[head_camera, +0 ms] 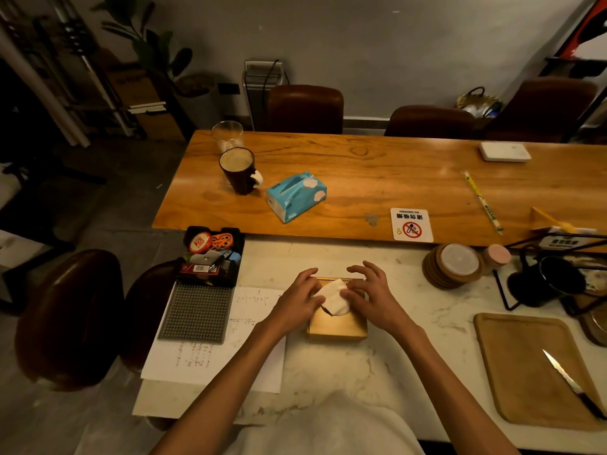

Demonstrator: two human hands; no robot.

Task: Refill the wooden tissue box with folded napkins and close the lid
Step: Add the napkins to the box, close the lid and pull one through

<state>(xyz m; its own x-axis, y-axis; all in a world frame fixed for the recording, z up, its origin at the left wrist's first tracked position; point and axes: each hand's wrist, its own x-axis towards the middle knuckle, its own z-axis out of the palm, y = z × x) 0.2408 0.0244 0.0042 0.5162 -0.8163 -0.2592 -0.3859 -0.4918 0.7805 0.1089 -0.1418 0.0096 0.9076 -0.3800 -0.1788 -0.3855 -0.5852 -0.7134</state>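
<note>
Surface: marble counter [377,366], wooden table [377,178] behind it.
Wooden tissue box [338,325]: on counter, lid shut, white napkin [334,296] poking out on top.
Left hand [297,298]: left of box, fingers curled on napkin.
Right hand [372,293]: right of box, fingers spread, thumb on napkin.
Blue tissue pack [295,196]: well behind box.

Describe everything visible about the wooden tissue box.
The wooden tissue box is a small, light golden-brown box lying flat on the white marbled counter, right of a printed sheet. Its lid looks on, with a white napkin sticking up through the top opening. The left hand and right hand rest on its top, fingers at the napkin.
</note>
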